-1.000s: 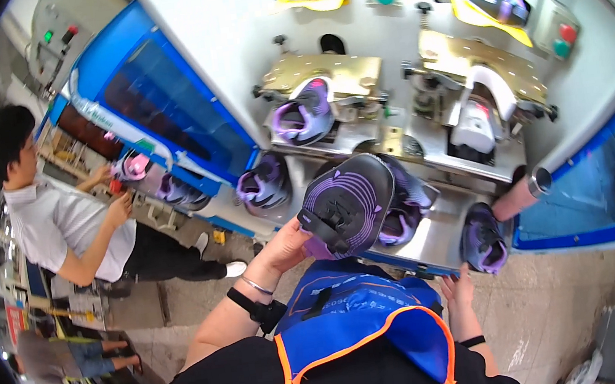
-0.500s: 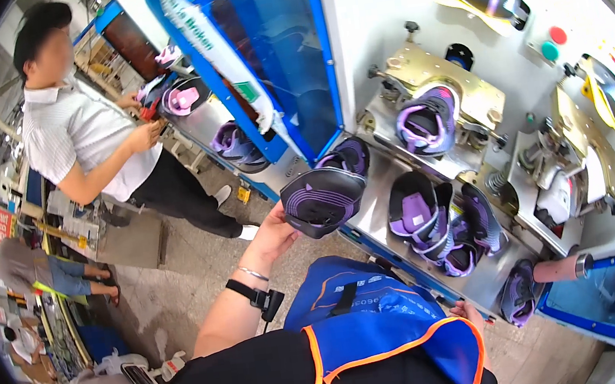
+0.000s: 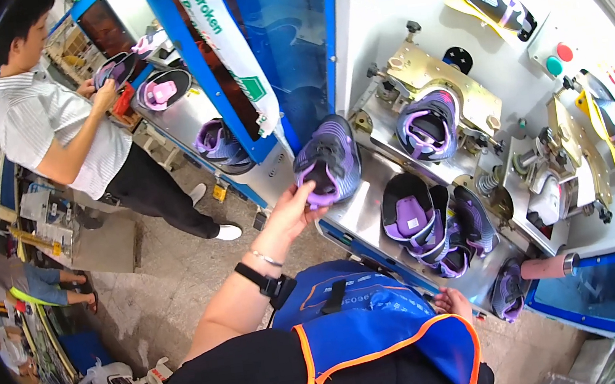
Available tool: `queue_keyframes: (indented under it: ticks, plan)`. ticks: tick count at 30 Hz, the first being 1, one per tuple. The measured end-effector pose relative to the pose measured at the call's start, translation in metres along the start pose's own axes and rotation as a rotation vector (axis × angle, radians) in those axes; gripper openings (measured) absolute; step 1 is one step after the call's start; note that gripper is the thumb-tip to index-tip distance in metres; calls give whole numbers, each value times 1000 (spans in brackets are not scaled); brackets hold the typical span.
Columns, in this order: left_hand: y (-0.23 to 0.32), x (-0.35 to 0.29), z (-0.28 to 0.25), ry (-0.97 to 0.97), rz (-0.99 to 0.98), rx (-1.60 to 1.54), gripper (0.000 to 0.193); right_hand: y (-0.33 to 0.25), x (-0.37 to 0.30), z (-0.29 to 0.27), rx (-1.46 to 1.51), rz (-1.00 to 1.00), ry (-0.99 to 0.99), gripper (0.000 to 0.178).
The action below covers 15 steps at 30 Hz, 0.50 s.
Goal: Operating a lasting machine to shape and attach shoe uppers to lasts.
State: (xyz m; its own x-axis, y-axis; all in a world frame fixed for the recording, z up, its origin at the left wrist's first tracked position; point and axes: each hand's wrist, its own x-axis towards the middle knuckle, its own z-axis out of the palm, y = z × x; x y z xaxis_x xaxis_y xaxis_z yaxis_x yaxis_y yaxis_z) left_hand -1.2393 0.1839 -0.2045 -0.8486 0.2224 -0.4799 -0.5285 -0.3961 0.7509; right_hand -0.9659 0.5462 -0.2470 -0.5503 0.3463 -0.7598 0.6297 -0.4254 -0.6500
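My left hand (image 3: 296, 212) is closed on the heel end of a grey and purple sneaker (image 3: 332, 150), its opening toward me and its toe pointing away. The sneaker is over the metal worktop's left part (image 3: 361, 220), before the blue-framed door. My right hand (image 3: 453, 302) is low by the worktop's front edge, beside my blue apron (image 3: 374, 295); its fingers curl loosely and I see nothing in them. Nearest to it on the worktop are a purple-lined shoe upper (image 3: 408, 214), further purple and black shoes (image 3: 472, 221) and a single sneaker (image 3: 509, 290).
A white machine holds a sneaker (image 3: 426, 127) by a brass-coloured plate (image 3: 455, 82). A pink bottle (image 3: 549, 267) lies at the right. The blue-framed door (image 3: 291, 56) stands at the worktop's left. Beyond it a co-worker (image 3: 69, 129) holds a shoe (image 3: 114, 70).
The sneaker in my left hand has turned so that its opening faces me, and my grip is now at its heel. The co-worker has lifted a shoe. My right hand has barely moved.
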Motion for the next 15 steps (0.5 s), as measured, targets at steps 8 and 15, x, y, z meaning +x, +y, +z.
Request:
queue_keyframes:
  ticks: [8,15]
  plan:
    - [3,10,15,183,26,168,64,7,-16,19,68,-9,5,23]
    - [-5,-10,30,160,1349,1509,65,19,-22,37,29,-61,51,24]
